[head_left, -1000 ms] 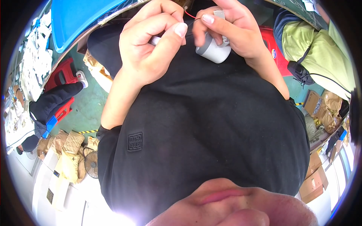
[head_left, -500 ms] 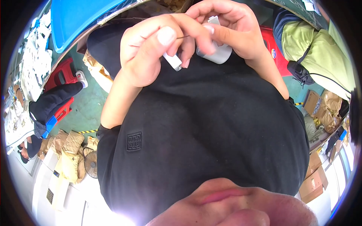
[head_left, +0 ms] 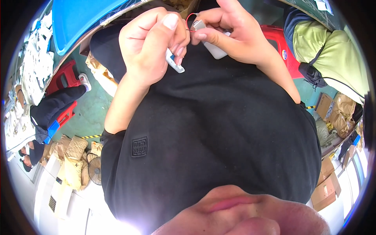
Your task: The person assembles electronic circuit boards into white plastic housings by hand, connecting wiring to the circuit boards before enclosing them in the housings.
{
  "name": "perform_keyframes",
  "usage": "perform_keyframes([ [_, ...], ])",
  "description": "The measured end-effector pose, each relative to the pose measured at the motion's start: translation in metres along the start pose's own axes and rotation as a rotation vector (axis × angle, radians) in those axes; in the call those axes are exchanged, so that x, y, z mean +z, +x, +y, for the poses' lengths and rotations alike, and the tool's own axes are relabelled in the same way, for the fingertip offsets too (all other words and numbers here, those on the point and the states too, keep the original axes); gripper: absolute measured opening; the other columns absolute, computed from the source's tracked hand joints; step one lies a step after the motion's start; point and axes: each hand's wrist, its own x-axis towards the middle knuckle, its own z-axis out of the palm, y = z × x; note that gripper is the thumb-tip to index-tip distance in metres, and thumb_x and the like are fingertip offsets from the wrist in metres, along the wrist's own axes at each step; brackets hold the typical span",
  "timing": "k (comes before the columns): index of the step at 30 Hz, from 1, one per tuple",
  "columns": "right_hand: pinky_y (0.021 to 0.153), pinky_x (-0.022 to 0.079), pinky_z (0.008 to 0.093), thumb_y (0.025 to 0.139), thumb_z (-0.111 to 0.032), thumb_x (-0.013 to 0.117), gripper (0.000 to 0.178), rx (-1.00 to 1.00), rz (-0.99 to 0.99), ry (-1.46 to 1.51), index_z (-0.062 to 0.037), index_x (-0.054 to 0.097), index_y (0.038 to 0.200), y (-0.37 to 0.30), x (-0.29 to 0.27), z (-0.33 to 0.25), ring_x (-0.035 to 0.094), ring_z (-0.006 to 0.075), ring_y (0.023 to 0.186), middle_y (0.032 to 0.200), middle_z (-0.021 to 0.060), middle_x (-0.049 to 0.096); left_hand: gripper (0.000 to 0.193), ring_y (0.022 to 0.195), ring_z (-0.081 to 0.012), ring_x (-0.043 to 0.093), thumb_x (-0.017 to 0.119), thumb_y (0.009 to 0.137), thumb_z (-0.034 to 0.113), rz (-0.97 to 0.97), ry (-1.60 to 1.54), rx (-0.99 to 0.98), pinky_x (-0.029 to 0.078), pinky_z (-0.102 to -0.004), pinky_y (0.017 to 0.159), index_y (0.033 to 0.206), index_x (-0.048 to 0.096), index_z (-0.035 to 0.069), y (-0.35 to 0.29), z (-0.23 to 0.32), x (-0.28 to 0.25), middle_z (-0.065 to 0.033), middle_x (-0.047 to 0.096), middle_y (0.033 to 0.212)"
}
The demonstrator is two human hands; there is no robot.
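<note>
My left hand [head_left: 150, 47], closed with its thumb on top, grips a small white plastic piece [head_left: 175, 64] that pokes out below the fingers. From that hand a thin red wire [head_left: 188, 17] loops over to a small silver-grey block [head_left: 198, 25]. Thumb and index finger of my right hand [head_left: 239, 37] pinch this block. A white, rounded plastic housing [head_left: 216, 50] sits under the right fingers, partly covered by them. Both hands are raised in front of my black shirt, close together. What the left fingertips enclose is hidden.
At the upper left is a blue tray [head_left: 78, 23], beside a heap of white parts [head_left: 35, 62]. Red stools [head_left: 280, 51] stand on either side. A person in green trousers [head_left: 329, 51] sits at the right. Brown packages [head_left: 74, 150] lie at the lower left.
The red wire now shows between my hands. A right finger has stretched upward, and the white housing and the white piece have tilted. My left hand has shifted slightly left.
</note>
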Motion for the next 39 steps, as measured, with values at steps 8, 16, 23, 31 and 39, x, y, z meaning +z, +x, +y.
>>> perform_keyframes([
  [8, 0.063, 0.049, 0.0204, 0.101, -0.003, 0.066, 0.035, -0.142, 0.163, 0.031, 0.0004, 0.050, 0.131, -0.005, 0.004, 0.007, 0.063, 0.0068, 0.072, 0.088, 0.0051, 0.069, 0.039, 0.052, -0.0140, 0.047, 0.049, 0.108, 0.015, -0.191, 0.249, -0.072, 0.041, -0.0269, 0.046, 0.070, 0.045, 0.005, 0.001, 0.000, -0.002, -0.0051, 0.048, 0.060],
  [16, 0.058, 0.049, 0.0214, 0.102, -0.007, 0.067, 0.015, -0.238, 0.230, -0.157, 0.0049, 0.069, 0.110, -0.006, 0.004, 0.000, 0.063, 0.0061, 0.065, 0.079, 0.0049, 0.072, 0.038, 0.048, -0.0108, 0.047, 0.054, 0.108, 0.012, -0.045, 0.012, -0.065, 0.039, -0.0268, 0.045, 0.072, 0.050, 0.003, 0.007, 0.004, 0.002, -0.0047, 0.051, 0.059],
  [23, 0.062, 0.046, 0.0210, 0.104, -0.009, 0.064, 0.018, -0.234, 0.162, 0.027, 0.0046, 0.060, 0.115, -0.013, 0.006, -0.001, 0.060, 0.0073, 0.069, 0.081, 0.0062, 0.066, 0.045, 0.051, -0.0133, 0.044, 0.042, 0.111, 0.022, -0.143, -0.102, -0.116, 0.040, -0.0265, 0.044, 0.069, 0.044, 0.006, 0.017, 0.017, 0.002, -0.0034, 0.042, 0.058],
  [31, 0.051, 0.037, 0.0238, 0.108, -0.019, 0.056, 0.021, -0.695, 0.500, 1.389, 0.0018, 0.055, 0.109, -0.003, -0.045, -0.017, 0.044, 0.0072, 0.052, 0.065, 0.0002, 0.051, 0.043, 0.046, -0.0150, 0.046, 0.050, 0.107, 0.020, -0.251, 0.069, -0.226, 0.038, -0.0289, 0.043, 0.067, 0.046, 0.006, -0.004, 0.005, 0.007, -0.0046, 0.045, 0.055],
  [39, 0.052, 0.036, 0.0231, 0.107, -0.019, 0.059, 0.022, -0.387, 0.413, 0.280, 0.0024, 0.057, 0.111, -0.014, -0.030, 0.010, 0.045, 0.0089, 0.050, 0.063, 0.0032, 0.053, 0.042, 0.060, -0.0141, 0.046, 0.047, 0.110, 0.029, -0.382, -0.152, 0.052, 0.045, -0.0255, 0.048, 0.072, 0.042, 0.012, 0.025, 0.042, -0.023, -0.0032, 0.049, 0.070],
])
